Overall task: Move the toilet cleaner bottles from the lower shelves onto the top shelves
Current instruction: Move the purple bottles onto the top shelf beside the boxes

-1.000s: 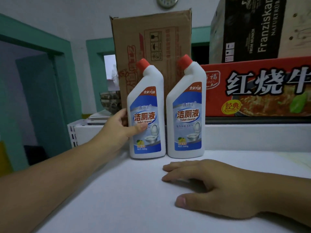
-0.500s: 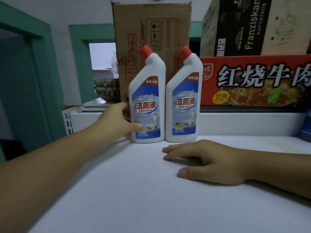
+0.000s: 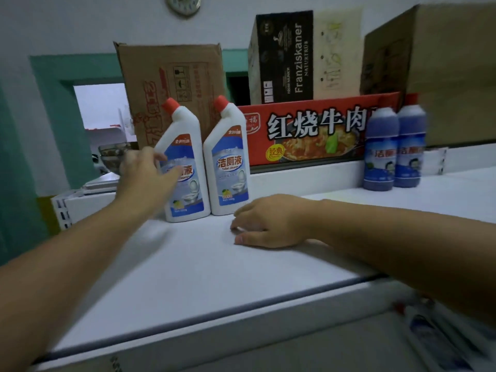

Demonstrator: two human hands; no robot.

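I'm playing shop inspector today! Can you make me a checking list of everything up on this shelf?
Surface: white top shelf, bare in front.
Job's things: two white toilet cleaner bottles with red caps, upright, side by side at the back left; two blue bottles upright at the right.
Clutter: cardboard boxes behind, with a red noodle box lying along the back ledge.
Grippers: left hand open in front of the left white bottle, blurred, grip unclear; right hand flat on the shelf, holding nothing.
Cables: nothing seen.
Surroundings: green door frame, wall clock.
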